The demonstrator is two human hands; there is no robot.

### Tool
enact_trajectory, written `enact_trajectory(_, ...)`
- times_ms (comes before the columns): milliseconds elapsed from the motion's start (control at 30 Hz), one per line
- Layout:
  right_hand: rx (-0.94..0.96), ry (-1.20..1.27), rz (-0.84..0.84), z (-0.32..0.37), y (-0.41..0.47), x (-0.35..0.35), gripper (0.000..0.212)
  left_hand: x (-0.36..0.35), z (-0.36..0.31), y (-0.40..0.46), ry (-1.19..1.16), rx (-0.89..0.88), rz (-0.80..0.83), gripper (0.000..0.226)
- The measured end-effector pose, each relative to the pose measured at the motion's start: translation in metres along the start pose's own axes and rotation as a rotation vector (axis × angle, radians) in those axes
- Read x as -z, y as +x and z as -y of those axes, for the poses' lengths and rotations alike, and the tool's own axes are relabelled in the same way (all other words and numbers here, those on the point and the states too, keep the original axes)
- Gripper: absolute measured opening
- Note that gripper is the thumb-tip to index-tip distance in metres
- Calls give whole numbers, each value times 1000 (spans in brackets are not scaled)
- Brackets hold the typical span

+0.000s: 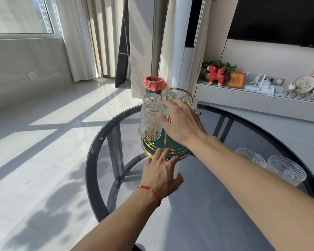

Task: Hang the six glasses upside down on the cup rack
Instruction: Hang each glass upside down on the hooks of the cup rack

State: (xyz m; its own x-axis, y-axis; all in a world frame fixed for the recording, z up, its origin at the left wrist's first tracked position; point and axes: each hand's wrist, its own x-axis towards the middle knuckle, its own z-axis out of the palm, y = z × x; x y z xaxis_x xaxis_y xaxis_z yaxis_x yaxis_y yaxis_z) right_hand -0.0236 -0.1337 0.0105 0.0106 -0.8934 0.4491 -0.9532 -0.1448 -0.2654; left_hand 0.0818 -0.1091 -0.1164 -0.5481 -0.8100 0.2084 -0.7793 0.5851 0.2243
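Observation:
The cup rack (172, 91) has gold wire arms and a round green base (178, 151), and stands at the far side of the table. Several ribbed clear glasses hang on it upside down; the nearest hung glass (149, 122) is on its left. My right hand (181, 120) reaches over the rack, thumb and fingers around another upside-down glass (165, 109) beside that one. My left hand (161, 169) lies flat with fingers spread, its tips touching the base's near rim. Two more glasses (250, 157) (286, 169) stand upright on the table at the right.
The round dark glass table (207, 205) has a black rim, with floor to its left. Beyond the rack stands a bin with a red liner (154, 84). A low white cabinet (243, 98) with ornaments runs along the right wall.

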Motion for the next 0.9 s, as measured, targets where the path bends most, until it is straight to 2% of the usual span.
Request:
enact_trajectory(100,59,16,-101,-18,-33,14,36,0,-9,4,-57,-44,-59,52)
enact_trajectory(233,40,95,-175,-50,-90,33,21,0,-25,5,-202,-128,-90,44)
enact_trajectory(333,24,155,-183,-73,-144,47,21,0,-38,3,-286,-174,-94,45)
enact_trajectory(400,-14,179,-55,-87,-176,53,25,2,-49,2,-335,-188,-82,49)
enact_trajectory(467,-111,225,166,-101,-195,57,28,9,-60,1,-369,-186,-65,52)
enact_trajectory(533,-210,274,311,-117,-203,58,31,15,-71,1,-441,-168,-95,52)
enact_trajectory(633,-308,298,332,-136,-205,58,32,22,-89,2,-621,-111,-117,59)
enact_trajectory(767,-400,314,400,-152,-207,58,30,17,-123,29,-726,-24,47,88)
enact_trajectory(867,-451,310,421,-158,-207,59,31,1,-146,55,-740,-19,201,97)
enact_trajectory(900,-463,312,423,-160,-207,60,32,-4,-151,61,-713,-24,208,97)
